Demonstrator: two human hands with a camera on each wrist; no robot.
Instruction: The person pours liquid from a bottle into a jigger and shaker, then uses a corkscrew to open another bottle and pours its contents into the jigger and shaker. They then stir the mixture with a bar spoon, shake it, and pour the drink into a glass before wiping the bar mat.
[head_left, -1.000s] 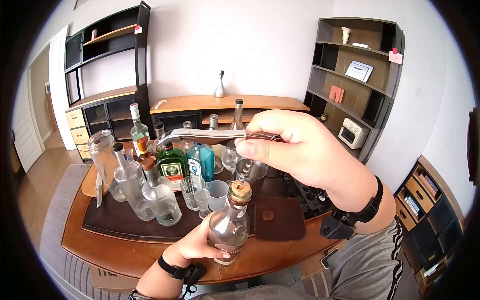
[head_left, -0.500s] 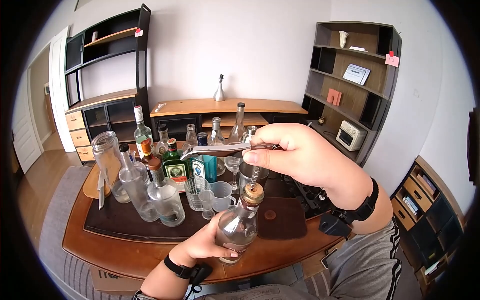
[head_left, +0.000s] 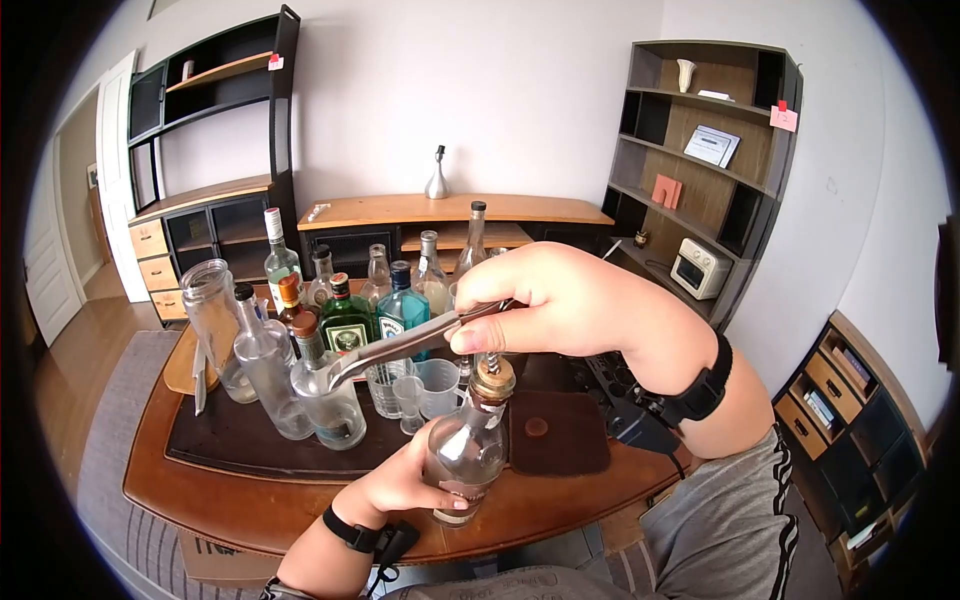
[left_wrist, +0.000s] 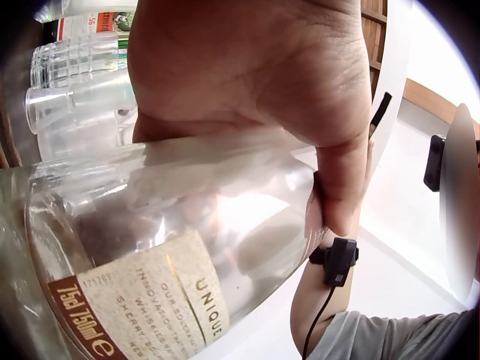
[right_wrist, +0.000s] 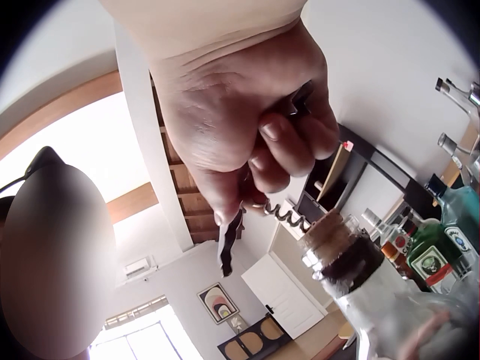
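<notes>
My left hand [head_left: 405,482] grips a clear glass bottle [head_left: 465,455] round its body, at the near edge of the table. Its beige and brown label [left_wrist: 154,304] shows in the left wrist view. A cork stopper [head_left: 492,379] sits in the bottle's mouth. Above it, my right hand [head_left: 550,300] holds a folding corkscrew [head_left: 395,347] between thumb and curled fingers. The metal spiral [right_wrist: 287,217] runs from the hand down to the cork, its tip hidden there. In the head view the corkscrew's metal end slants down to the left, overlapping a cork-topped bottle [head_left: 340,415].
Several bottles stand behind, among them a green one [head_left: 347,322] and a blue one [head_left: 403,305]. A ribbed tumbler [head_left: 385,395] and a plastic cup [head_left: 438,388] are close left of the held bottle. A knife [head_left: 200,380] lies at the left; a brown mat [head_left: 560,440] lies right.
My right hand has turned the corkscrew, its metal end swinging from level to slanting down toward me. Less spiral shows above the cork. My left hand keeps its grip while the bottle shifts slightly.
</notes>
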